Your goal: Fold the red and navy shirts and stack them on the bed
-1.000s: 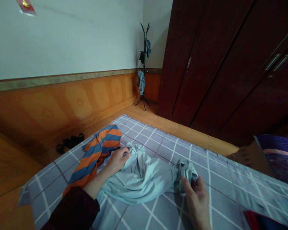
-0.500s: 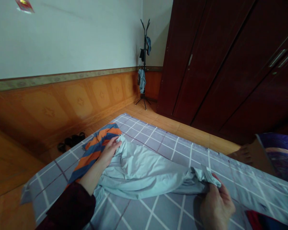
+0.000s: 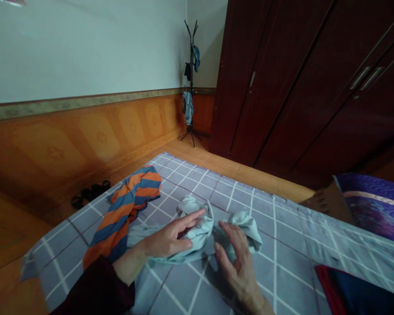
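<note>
My left hand (image 3: pixel 167 239) and right hand (image 3: pixel 238 267) lay open, fingers (image 3: pixel 190 217) spread and pinching nothing, with the bunched pale blue cloth (image 3: pixel 198 234) touching them, at three o'clock from my left hand and twelve from my right.

Pale blue cloth (image 3: pixel 198 234) (grey plaid sheet (image 3: pixel 292 267))

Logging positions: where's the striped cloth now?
In the head view, the striped cloth lies on the left side of the checked mattress, just beyond the left hand and beside the crumpled pale blue cloth.
</note>
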Tool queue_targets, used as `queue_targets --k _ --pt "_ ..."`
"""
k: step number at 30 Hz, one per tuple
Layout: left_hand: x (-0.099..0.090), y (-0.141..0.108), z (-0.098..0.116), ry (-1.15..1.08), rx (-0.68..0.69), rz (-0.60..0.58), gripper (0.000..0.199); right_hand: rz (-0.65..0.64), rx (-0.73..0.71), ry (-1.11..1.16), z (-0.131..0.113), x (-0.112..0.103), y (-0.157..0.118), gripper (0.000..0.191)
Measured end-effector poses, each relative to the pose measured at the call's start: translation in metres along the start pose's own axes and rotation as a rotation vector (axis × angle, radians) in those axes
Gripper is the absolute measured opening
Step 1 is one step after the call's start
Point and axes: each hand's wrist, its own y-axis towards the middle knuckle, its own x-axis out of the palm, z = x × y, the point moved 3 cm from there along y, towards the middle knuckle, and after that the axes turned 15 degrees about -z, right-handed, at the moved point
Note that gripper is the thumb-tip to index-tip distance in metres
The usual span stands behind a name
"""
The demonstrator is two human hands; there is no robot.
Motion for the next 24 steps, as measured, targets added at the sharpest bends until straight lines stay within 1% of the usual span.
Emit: queue_targets --k 2,3,4,5,6,7,8,10,11,13,14,16,18,20,22,24 --pt "0.013 0.004 0.0 0.033 -0.01 -0.066 0.074 -0.148 0.06 0.175 -0.004 0.011 -0.001 0.029" --pt "0.017 0.005 0.0 0.056 -0.026 -0.082 0.075 -0.178 0.087 0.256 -0.003 0.013 -0.002 0.025" --pt "0.017 0.005 -0.002 0.089 -0.05 -0.081 0.077 -0.166 0.116 0.326 -0.001 0.013 -0.003 0.023" --pt "0.016 0.004 -0.003 0.139 -0.076 -0.067 0.081 -0.103 0.162 0.383 0.003 0.011 -0.003 0.022" --pt "0.013 0.003 -0.005 0.204 -0.104 -0.044 0.085 0.008 0.224 0.428 0.01 0.006 -0.004 0.023" --pt "0.008 0.002 -0.007 0.284 -0.135 -0.013 0.087 0.145 0.306 0.468 0.019 0.0 -0.006 0.024" --pt "0.002 0.0 -0.008 0.375 -0.165 0.026 0.085 0.286 0.388 0.508 0.028 -0.007 -0.007 0.025" --pt "-0.01 -0.004 -0.011 0.556 -0.217 0.093 0.07 0.537 0.503 0.61 0.046 -0.02 -0.01 0.028" --pt "-0.016 -0.005 -0.012 0.628 -0.233 0.123 0.059 0.635 0.535 0.671 0.054 -0.025 -0.01 0.028" --pt "-0.027 -0.007 -0.014 0.73 -0.258 0.191 0.039 0.762 0.569 0.784 0.064 -0.033 -0.01 0.026" --pt "-0.033 -0.008 -0.015 0.764 -0.268 0.235 0.033 0.798 0.584 0.828 0.068 -0.036 -0.009 0.026" --pt "-0.044 -0.01 -0.016 0.791 -0.283 0.33 0.024 0.824 0.615 0.873 0.071 -0.039 -0.009 0.024" --pt "-0.056 -0.013 -0.018 0.758 -0.283 0.378 0.018 0.844 0.637 0.883 0.071 -0.04 -0.008 0.021" --pt "-0.066 -0.018 -0.018 0.687 -0.254 0.43 0.017 0.865 0.648 0.893 0.071 -0.042 -0.008 0.018" --pt "-0.075 -0.023 -0.018 0.607 -0.205 0.522 0.02 0.874 0.655 0.905 0.071 -0.043 -0.007 0.015" --pt "-0.078 -0.027 -0.016 0.556 -0.165 0.601 0.022 0.853 0.657 0.905 0.07 -0.042 -0.007 0.014"
